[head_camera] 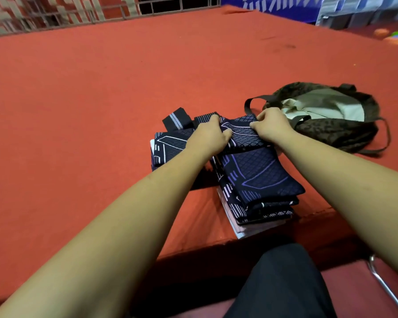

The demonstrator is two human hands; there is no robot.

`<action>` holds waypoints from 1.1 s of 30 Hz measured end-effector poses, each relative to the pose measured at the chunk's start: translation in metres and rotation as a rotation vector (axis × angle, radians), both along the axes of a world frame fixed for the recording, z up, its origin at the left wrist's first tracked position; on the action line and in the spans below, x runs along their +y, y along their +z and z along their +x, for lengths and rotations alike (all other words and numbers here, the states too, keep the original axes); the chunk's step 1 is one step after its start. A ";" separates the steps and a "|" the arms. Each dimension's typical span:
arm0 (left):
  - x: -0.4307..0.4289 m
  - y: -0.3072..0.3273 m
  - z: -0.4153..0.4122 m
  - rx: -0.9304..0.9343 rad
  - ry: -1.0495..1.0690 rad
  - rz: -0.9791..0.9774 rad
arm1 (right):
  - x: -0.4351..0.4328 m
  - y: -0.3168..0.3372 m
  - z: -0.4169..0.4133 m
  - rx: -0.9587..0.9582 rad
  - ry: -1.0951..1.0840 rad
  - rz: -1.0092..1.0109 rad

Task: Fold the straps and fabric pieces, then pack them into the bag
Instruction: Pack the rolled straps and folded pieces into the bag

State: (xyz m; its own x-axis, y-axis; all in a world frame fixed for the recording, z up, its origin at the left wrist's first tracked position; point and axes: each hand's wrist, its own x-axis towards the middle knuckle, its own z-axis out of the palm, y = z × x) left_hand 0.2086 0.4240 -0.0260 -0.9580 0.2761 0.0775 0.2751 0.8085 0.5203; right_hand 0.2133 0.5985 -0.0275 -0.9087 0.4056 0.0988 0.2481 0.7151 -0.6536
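Observation:
A stack of folded navy fabric pieces [257,180] with pale line patterns lies near the front edge of the red table [101,111]. On top, a navy fabric piece [241,134] is pinched at its far edge by my left hand [208,138] and my right hand [271,126], fingers curled over it. A folded dark strap [177,119] with a pale stripe lies just behind my left hand. The dark patterned bag [336,129] with a pale lining lies open to the right, touching the fabric near my right hand.
The bag's thin handles [248,104] loop out on the table. My dark trouser leg [283,283] and a metal chair frame [381,283] are below the table edge. A railing [78,14] and blue items [354,10] stand beyond the far edge.

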 end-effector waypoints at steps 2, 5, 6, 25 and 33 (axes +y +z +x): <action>-0.007 0.008 -0.006 0.024 0.023 0.022 | 0.003 0.009 -0.002 0.037 -0.020 -0.004; -0.024 0.022 -0.026 0.077 0.076 0.083 | 0.007 0.028 -0.015 0.095 -0.050 0.000; -0.031 0.025 -0.035 0.099 0.097 0.095 | 0.007 0.034 -0.021 0.096 -0.037 -0.010; -0.074 -0.022 -0.230 -0.137 0.162 0.127 | -0.018 -0.013 -0.212 -0.734 0.179 -0.429; -0.086 -0.019 -0.196 -0.802 0.718 0.525 | -0.024 0.001 -0.206 -0.998 0.150 -0.418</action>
